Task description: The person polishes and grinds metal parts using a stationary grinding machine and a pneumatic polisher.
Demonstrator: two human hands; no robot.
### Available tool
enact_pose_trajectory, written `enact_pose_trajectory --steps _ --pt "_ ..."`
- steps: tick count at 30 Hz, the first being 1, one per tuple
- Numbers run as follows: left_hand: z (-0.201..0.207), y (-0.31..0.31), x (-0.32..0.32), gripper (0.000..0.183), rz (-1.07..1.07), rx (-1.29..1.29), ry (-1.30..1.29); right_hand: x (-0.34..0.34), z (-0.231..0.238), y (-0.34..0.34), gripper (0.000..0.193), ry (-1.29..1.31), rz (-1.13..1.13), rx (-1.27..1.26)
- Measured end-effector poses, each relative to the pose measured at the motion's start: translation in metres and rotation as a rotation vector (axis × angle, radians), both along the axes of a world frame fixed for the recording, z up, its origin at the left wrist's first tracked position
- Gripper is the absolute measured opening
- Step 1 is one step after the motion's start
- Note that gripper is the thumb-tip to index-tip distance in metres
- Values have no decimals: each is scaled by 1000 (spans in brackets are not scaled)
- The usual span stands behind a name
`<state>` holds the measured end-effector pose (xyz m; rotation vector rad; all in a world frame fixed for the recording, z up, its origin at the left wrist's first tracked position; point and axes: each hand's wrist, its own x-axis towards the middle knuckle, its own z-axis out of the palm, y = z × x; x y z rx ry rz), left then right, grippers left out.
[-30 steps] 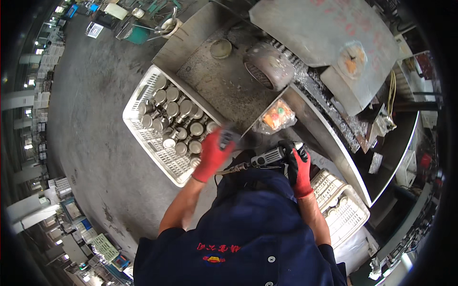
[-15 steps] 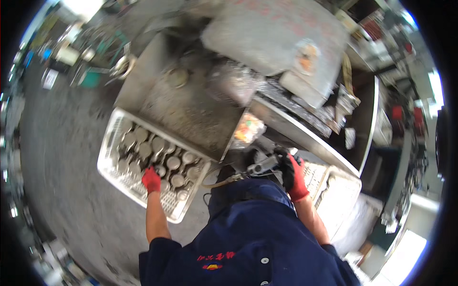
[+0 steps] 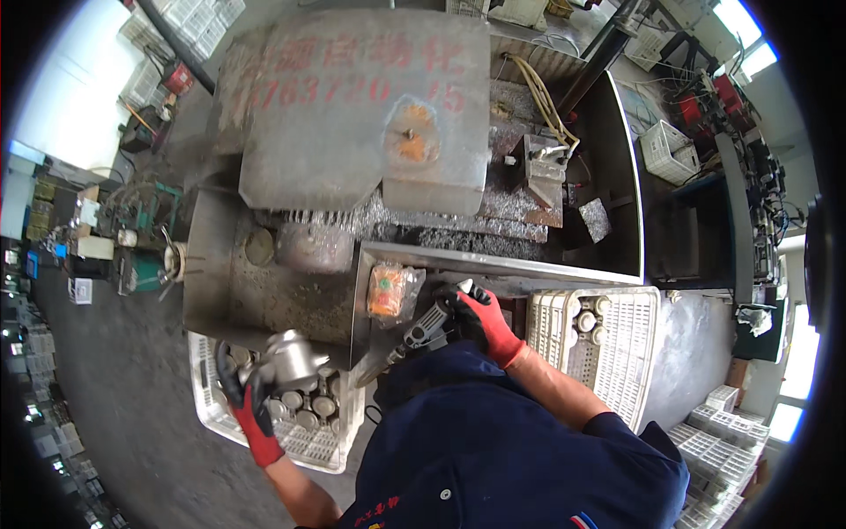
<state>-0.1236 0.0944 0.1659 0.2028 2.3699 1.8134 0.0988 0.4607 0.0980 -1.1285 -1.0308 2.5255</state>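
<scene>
A shiny silver metal casting (image 3: 291, 360), rounded with a short stub on its right side, is in my left hand (image 3: 249, 401), slightly blurred. The hand, in a red and black glove, grips its left side above a white plastic crate (image 3: 351, 423). Several similar castings (image 3: 307, 418) lie in that crate. My right hand (image 3: 489, 324), also gloved, is closed round a grey hand-held power tool (image 3: 427, 326) in front of my waist. The tool's working end cannot be made out clearly.
A metal bin (image 3: 211, 291) adjoins the left crate, beneath a large grey machine cover (image 3: 326, 115). An orange packet (image 3: 388, 289) in clear plastic lies near the tool. Another white crate (image 3: 641, 353) with several metal parts stands at right. Metal shavings (image 3: 458, 240) cover the machine bed.
My left hand has lifted a casting out of the left crate. My right hand still holds the power tool. The view has swung round to the right.
</scene>
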Motion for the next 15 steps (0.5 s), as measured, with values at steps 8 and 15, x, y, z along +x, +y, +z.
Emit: enact_pose_trajectory --steps 8,15 --pt "-29 288 -30 27 -421 1104 -770 15 2 43 19 144 -40 83" --pt "-36 370 -4 26 -144 1194 -953 25 -22 85 18 153 -125 98"
